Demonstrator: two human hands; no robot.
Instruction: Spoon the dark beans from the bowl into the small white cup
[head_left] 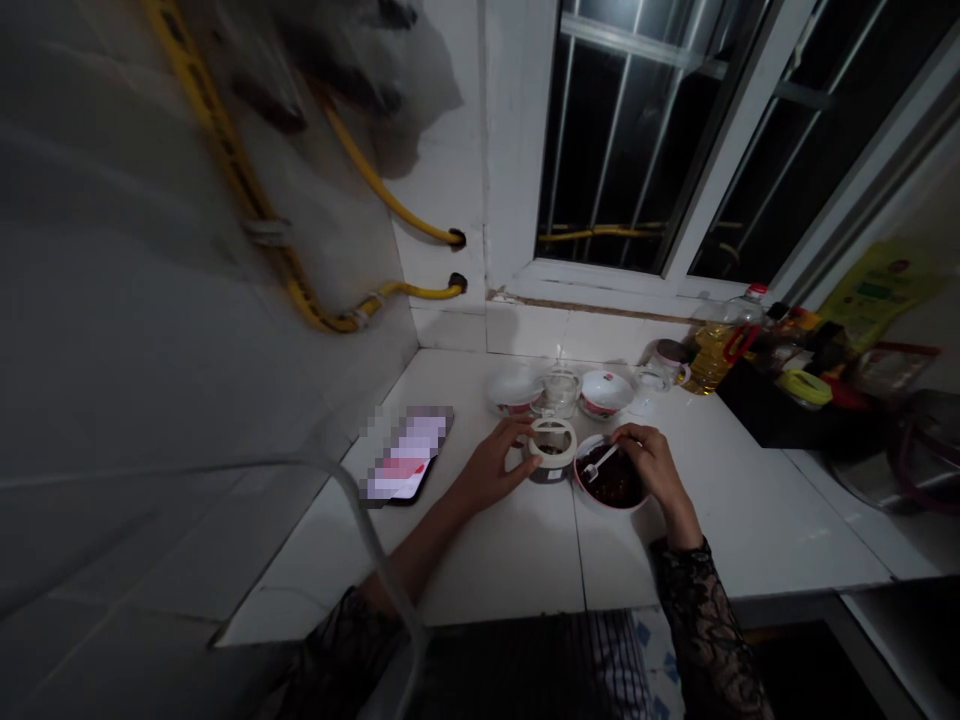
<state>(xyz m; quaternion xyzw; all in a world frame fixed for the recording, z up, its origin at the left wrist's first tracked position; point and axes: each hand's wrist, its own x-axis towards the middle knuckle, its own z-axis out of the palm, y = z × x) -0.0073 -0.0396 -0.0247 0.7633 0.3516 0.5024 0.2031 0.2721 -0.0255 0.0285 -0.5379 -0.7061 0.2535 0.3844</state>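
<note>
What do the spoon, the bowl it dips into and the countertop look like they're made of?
The spoon: white and thin, likely plastic, held in the right hand. The bowl: smooth white with a pinkish rim, probably glazed ceramic, though melamine is possible. The countertop: smooth white tiles or slabs, with dark joint lines between them.

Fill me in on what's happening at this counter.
A person stands at a white counter under a window. Their left hand grips a small white-rimmed jar, while the right hand holds a white spoon whose tip is in a bowl of dark food right beside the jar. A phone lies to the left. Behind stand two white bowls, a glass and an oil bottle.
</note>
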